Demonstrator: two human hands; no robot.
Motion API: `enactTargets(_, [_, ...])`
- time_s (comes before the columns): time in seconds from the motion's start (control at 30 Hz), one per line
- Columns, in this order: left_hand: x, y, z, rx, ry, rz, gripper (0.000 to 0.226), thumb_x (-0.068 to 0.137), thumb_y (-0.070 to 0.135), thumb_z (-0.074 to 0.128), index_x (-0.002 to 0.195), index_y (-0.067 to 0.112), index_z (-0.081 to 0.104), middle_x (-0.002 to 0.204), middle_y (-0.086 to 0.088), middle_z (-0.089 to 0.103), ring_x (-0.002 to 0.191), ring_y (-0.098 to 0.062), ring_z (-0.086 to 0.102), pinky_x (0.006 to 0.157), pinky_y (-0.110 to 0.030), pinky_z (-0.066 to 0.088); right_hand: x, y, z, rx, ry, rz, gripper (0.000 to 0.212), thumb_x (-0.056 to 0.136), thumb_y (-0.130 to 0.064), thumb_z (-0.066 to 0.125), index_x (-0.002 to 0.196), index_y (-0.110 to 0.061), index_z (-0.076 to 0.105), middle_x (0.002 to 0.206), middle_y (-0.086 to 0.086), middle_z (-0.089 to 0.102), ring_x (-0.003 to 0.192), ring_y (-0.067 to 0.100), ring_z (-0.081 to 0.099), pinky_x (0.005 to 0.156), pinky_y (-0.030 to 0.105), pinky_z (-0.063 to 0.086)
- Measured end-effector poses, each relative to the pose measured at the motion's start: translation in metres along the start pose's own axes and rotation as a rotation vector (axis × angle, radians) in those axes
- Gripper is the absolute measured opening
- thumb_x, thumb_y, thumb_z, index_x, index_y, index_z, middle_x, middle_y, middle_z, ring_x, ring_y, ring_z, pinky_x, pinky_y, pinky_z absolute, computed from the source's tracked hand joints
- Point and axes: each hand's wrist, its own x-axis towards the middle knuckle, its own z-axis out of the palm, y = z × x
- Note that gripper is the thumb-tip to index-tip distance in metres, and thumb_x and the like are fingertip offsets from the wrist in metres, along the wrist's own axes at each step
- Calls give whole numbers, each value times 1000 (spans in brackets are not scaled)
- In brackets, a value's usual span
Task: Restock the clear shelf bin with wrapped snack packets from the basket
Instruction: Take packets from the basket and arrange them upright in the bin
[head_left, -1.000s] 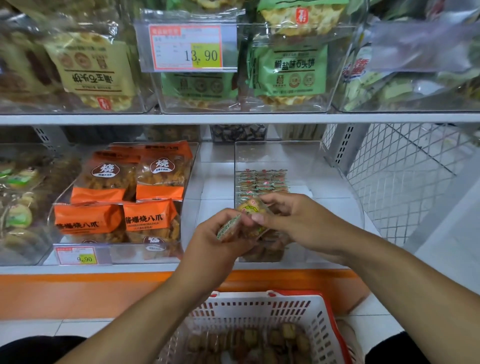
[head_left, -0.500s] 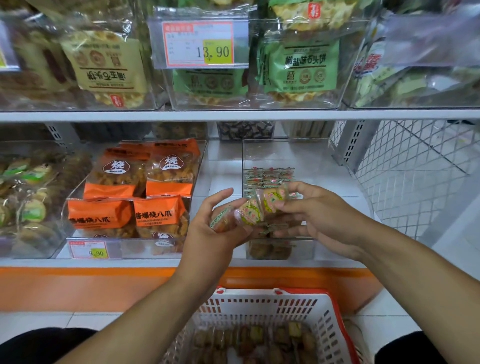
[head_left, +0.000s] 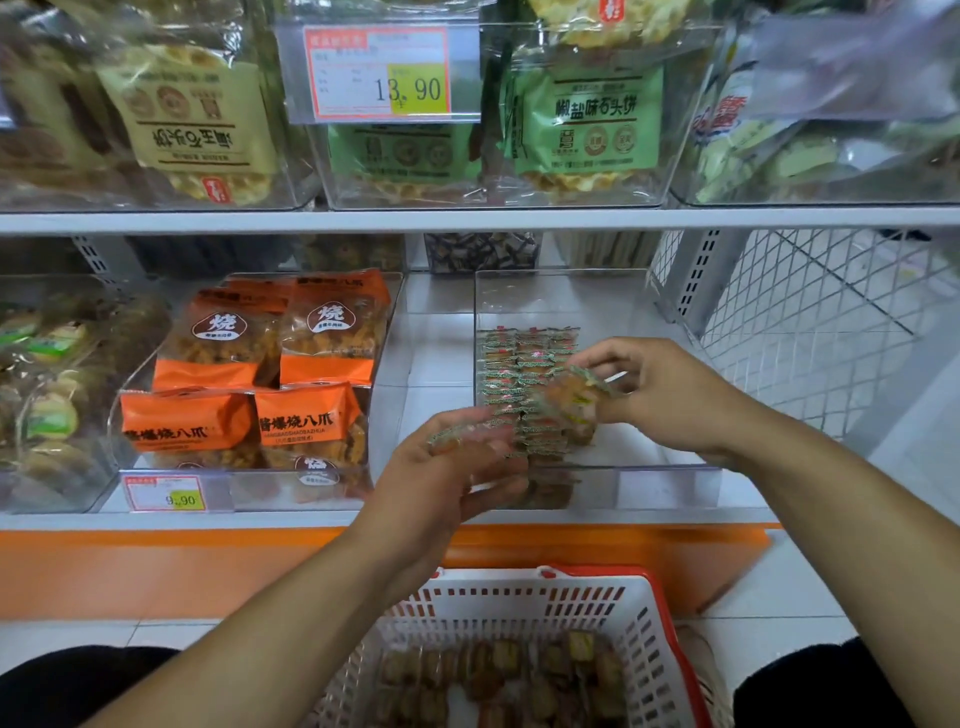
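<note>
Kneeling in front of a low white shop shelf (head_left: 311, 519), restocking. Holding a small clear-wrapped snack packet with a green crimped edge (head_left: 576, 397) pinched in the right hand (head_left: 660, 395), fingers curled round it, just above the near part of the clear plastic shelf bin (head_left: 649, 475). Probably lining it up to set against the rows of identical packets (head_left: 524, 374) already standing on edge along the bin's left wall, so that the new one keeps the same upright order. Gripping another blurred packet or two (head_left: 460, 431) in the left hand (head_left: 447, 478), just outside the bin's near left corner, likely as a ready supply for the right hand. Hands apart, not touching. Resting nearest, on the floor between the knees, a white slotted plastic basket with a red rim (head_left: 639, 613), carrying many more brown wrapped snack packets (head_left: 498, 670). Leaving most of the bin's right side bare, so the restocking looks far from finished. Sitting in the neighbouring clear bin to the left, orange bagged snacks (head_left: 265, 374).
</note>
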Motion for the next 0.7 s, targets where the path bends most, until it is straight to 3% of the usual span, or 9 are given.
enactTargets(0.1, [0,-2,3,-31,-21,-103,21,88,-4,69,105,7,75,113,-20,74,98,-40,74,72,-35,63,13,18,-13,-357,84,52,40,79,-9,83,113,-26,70,106,-4,64,86,15,61,81,29,51])
enactTargets(0.17, [1,-3,6,-39,-29,-144,28,88,-5,69,113,6,69,113,-20,74,98,-38,75,72,-34,63,22,29,-13,-460,42,123,43,79,-5,81,114,-27,68,108,-3,62,90,14,60,71,25,48])
enactTargets(0.27, [2,-3,13,-60,-36,-191,34,89,-7,62,122,3,59,109,-19,76,98,-38,75,74,-37,63,36,45,-6,-520,-54,172,43,80,-3,80,110,-29,66,108,-6,61,91,13,59,60,17,41])
enactTargets(0.43, [2,0,18,-126,-37,-216,19,93,4,51,110,-1,57,108,-25,74,98,-43,73,74,-39,63,48,62,13,-561,13,152,30,85,5,66,100,-20,61,112,3,60,97,18,54,74,21,38])
enactTargets(0.6, [3,1,15,-130,-27,-191,21,97,9,40,112,4,54,111,-24,74,102,-41,73,80,-43,64,57,69,24,-576,24,291,35,85,5,62,116,-6,50,108,14,60,92,27,53,54,27,36])
enactTargets(0.7, [4,3,13,-85,-51,-211,27,102,12,38,119,4,58,116,-19,74,106,-36,72,83,-43,63,62,69,27,-601,36,274,25,84,3,65,105,-6,57,108,14,63,91,27,55,54,26,36])
